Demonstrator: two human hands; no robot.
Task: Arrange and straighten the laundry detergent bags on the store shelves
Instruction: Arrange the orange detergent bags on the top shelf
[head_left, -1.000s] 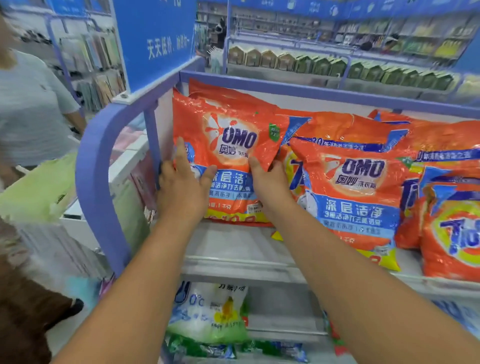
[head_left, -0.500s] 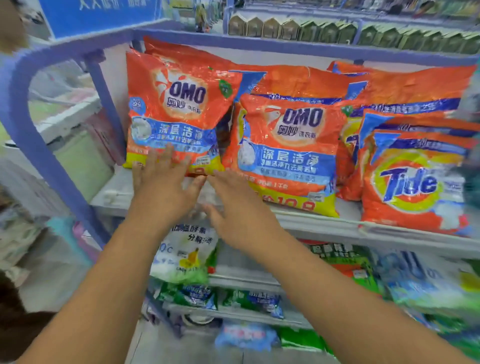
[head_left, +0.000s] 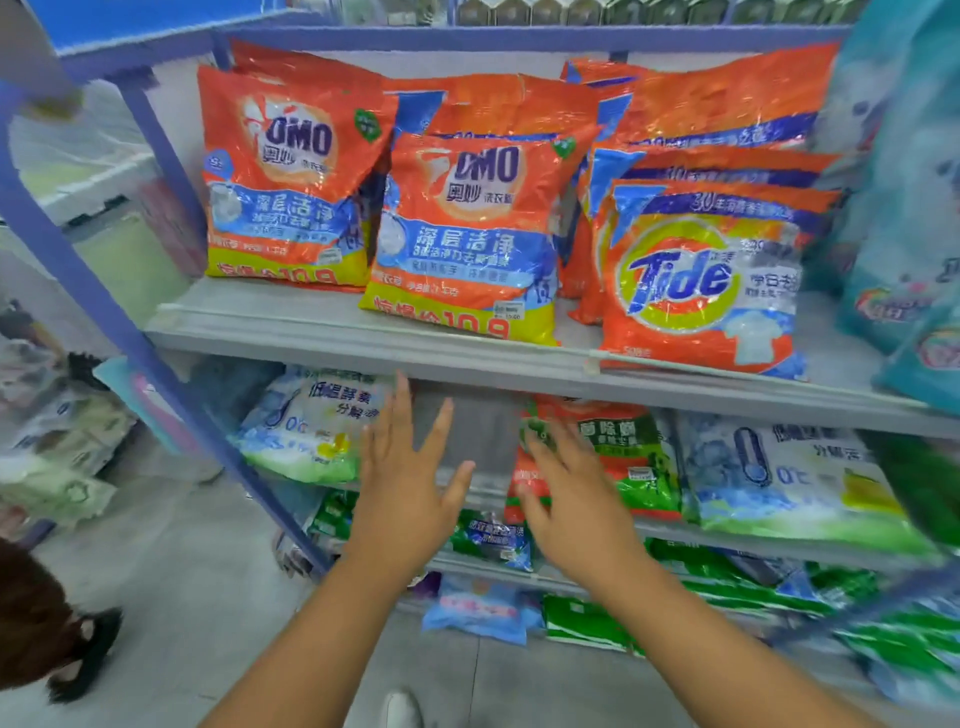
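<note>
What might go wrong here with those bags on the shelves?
The front Omo bag leans forward at the top shelf's edge and could slide off. The Tide bag overhangs that edge too. Both hands, left and right, hover open lower down, touching neither.

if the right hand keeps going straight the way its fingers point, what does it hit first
Most likely the orange and green bag on the lower shelf: the right hand, open with fingers spread, already overlaps its left edge. Depth is unclear, so whether they touch cannot be told.
</note>
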